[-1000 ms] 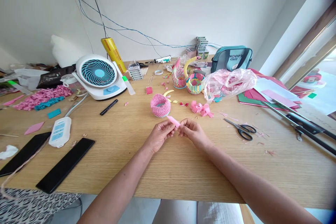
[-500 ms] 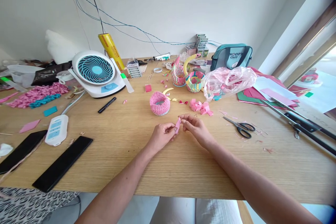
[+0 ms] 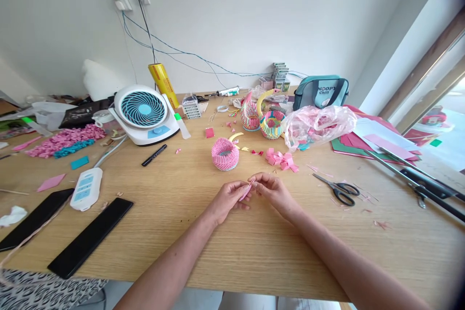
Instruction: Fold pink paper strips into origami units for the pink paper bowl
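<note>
Between my two hands is a small pink paper piece (image 3: 244,194), folded narrow. My left hand (image 3: 229,198) pinches its lower part between thumb and fingers. At its upper end the fingertips of my right hand (image 3: 271,192) close on the paper. Just beyond my hands stands a round pink basket of folded paper pieces (image 3: 225,156). A loose heap of pink paper strips (image 3: 281,160) lies behind my right hand. To the right rest black-handled scissors (image 3: 338,189) among thin paper scraps.
On the left are a white fan (image 3: 143,114), a power strip (image 3: 86,189), a black marker (image 3: 154,155) and a heap of folded pink pieces (image 3: 67,139). Farther back stand a multicoloured paper basket (image 3: 272,125), a plastic bag (image 3: 319,126) and a teal bag (image 3: 321,91). A paper cutter (image 3: 417,179) lies right.
The pink paper has gone from a wider upright strip to a narrower, more tilted fold. Both hands have turned inward around it. The whole view has shifted slightly with my head.
</note>
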Tool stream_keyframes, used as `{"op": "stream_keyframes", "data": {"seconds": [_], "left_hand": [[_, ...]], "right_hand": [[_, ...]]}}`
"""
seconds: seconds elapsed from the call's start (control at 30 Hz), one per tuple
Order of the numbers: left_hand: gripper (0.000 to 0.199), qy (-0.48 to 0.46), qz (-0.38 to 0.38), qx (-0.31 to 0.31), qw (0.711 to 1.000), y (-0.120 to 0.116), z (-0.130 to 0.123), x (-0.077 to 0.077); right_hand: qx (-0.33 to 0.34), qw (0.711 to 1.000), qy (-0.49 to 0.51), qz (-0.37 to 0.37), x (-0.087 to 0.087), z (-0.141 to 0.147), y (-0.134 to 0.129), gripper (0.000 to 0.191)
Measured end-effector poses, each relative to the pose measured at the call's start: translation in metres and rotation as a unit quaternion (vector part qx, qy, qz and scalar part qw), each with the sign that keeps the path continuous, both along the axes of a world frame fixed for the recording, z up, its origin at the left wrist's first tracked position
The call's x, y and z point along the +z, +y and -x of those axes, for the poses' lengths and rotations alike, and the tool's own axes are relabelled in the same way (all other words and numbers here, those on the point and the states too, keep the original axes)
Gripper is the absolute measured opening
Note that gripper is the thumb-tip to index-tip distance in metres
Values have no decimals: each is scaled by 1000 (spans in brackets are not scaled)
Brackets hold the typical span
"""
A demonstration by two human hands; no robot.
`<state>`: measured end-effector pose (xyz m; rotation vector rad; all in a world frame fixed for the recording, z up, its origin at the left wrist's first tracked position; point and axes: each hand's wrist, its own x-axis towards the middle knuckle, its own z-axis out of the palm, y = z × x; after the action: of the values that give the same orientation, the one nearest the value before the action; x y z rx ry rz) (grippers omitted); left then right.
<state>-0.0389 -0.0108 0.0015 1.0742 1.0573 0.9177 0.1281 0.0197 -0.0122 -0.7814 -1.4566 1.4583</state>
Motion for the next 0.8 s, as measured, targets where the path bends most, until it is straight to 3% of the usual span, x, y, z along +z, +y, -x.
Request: {"op": "stream_keyframes", "data": {"seconds": [0.17, 0.4, 0.7, 0.8], "left_hand": [[44, 32, -30, 14, 999, -2, -3, 3], [45, 93, -83, -4, 992, 2, 1, -6], [38, 175, -148, -4, 973, 4, 0, -6], [35, 198, -187, 33, 961, 7, 8, -2]], "right_hand": [[-5, 1000, -3, -5, -4, 1, 2, 36], [-15, 1000, -1, -1, -11, 2, 4, 36], [-15, 999, 4, 38, -9, 4, 4, 38], [-45, 996, 17, 73, -7, 1, 5, 37]]}}
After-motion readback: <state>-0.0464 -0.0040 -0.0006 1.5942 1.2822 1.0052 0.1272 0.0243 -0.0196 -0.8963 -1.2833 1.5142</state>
